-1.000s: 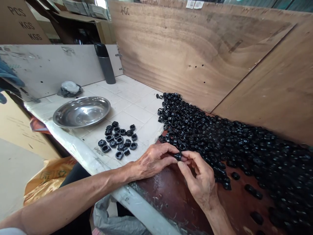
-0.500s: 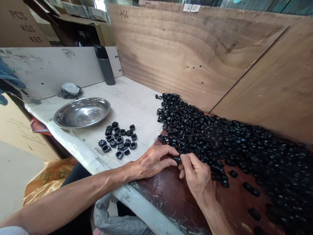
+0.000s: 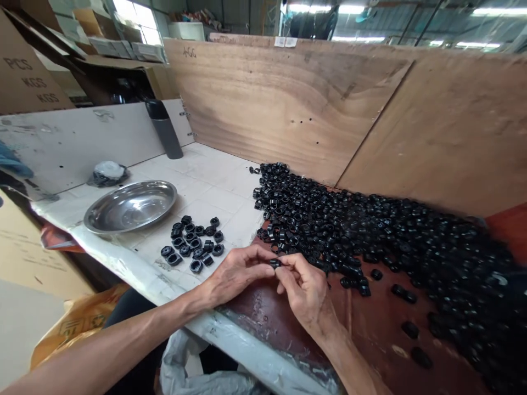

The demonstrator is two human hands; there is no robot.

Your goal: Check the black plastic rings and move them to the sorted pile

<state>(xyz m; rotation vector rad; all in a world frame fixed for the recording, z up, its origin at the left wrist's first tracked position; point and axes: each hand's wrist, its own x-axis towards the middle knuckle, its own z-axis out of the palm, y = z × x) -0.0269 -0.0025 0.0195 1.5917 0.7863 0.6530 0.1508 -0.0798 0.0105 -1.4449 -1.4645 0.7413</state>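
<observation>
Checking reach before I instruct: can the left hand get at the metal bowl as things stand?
Likely yes: only low, loose black parts lie between the left hand and the metal bowl, though that hand holds a small black piece.

Black parts [image 3: 307, 206]; silver bowl [image 3: 134, 207]; brown wood-grained panel [image 3: 255, 104]; grey bottle [image 3: 168, 137].

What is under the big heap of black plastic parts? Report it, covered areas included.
Reddish-brown work surface shows along the near edge of the heap; a few parts at its left end rest on white tabletop. Whatever lies beneath the middle is covered.
</observation>
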